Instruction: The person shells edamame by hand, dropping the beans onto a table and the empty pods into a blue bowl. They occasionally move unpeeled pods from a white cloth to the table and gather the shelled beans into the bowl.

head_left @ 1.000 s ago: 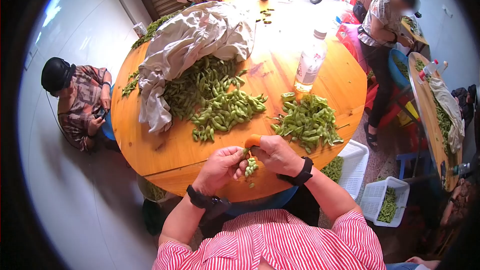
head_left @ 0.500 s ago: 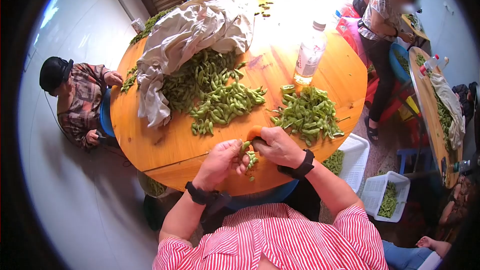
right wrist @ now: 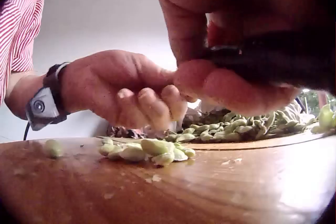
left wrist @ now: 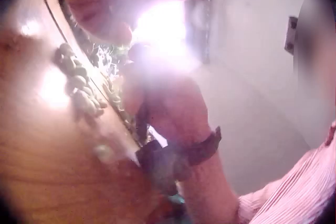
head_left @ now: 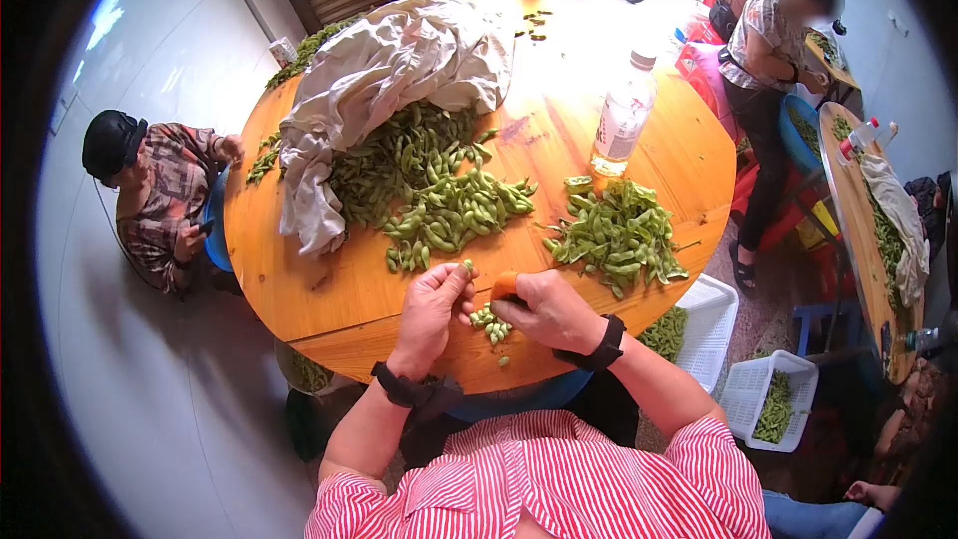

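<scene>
In the head view my left hand point(head_left: 431, 311) pinches a green soybean pod point(head_left: 468, 266) between thumb and fingertips, over the near table edge. Close on its right, my right hand point(head_left: 549, 306) has its fingers curled round a slim dark thing point(right wrist: 257, 53) with an orange part point(head_left: 505, 286) at the index finger; its kind is mostly hidden by the hand. Just below and between both hands lies a small pile of shelled beans point(head_left: 491, 323). Full pods point(head_left: 459, 212) are heaped ahead of the left hand. Opened-looking, flatter pods point(head_left: 619, 240) form a second heap ahead of the right hand.
A pale cloth point(head_left: 389, 70) covers part of the pod heap on the round wooden table point(head_left: 349, 304). A bottle point(head_left: 624, 120) stands behind the flatter pods. White baskets point(head_left: 738, 404) sit on the floor at right. Other people sit or stand around.
My left hand has drawn apart from the right, leftward and a little forward, with the pod at its fingertips. The bean pile now shows more plainly. My right hand has barely moved.
</scene>
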The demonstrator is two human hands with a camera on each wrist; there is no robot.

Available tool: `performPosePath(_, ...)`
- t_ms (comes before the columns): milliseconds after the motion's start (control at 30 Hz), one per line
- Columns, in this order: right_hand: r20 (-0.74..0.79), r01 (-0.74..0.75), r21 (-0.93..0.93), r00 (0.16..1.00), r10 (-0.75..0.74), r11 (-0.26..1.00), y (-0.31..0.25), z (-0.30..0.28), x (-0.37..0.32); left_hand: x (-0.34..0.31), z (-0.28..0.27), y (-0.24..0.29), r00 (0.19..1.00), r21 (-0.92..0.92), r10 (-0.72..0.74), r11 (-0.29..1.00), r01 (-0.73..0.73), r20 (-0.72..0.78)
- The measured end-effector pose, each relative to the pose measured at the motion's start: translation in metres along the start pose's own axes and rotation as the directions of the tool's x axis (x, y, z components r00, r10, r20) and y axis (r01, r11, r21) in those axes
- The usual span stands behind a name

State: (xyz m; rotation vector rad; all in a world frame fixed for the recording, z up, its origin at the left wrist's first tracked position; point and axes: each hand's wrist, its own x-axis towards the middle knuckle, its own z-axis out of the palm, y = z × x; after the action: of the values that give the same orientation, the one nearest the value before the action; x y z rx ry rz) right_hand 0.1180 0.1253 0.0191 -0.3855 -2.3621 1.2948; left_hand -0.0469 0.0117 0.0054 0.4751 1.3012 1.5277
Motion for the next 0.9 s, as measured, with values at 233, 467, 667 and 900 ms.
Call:
performPosePath(233, -0.122, -0.203, 0.319, 0.96, 0.253, 0.926, 0.015, -0.003, 0.006, -0.006, 0.005, -0.003, 0.987, 0.0, -0.077, 0.997, 0.077, 0.144)
performPosePath(467, -0.079, -0.245, 0.321, 0.956, 0.284, 0.915, 0.01, -0.004, 0.006, -0.015, 0.022, -0.005, 0.996, 0.204, 0.058, 0.976, -0.071, 0.067)
performPosePath(667, -0.133, -0.204, 0.272, 0.96, 0.247, 0.941, 0.009, 0.001, 0.009, -0.016, 0.022, -0.006, 0.982, 0.418, 0.183, 0.889, -0.185, 0.046)
performPosePath(900, -0.203, -0.216, 0.334, 0.934, 0.293, 0.918, 0.021, 0.017, 0.011, -0.016, 0.027, -0.011, 0.98, 0.365, 0.198, 0.914, -0.177, -0.022)
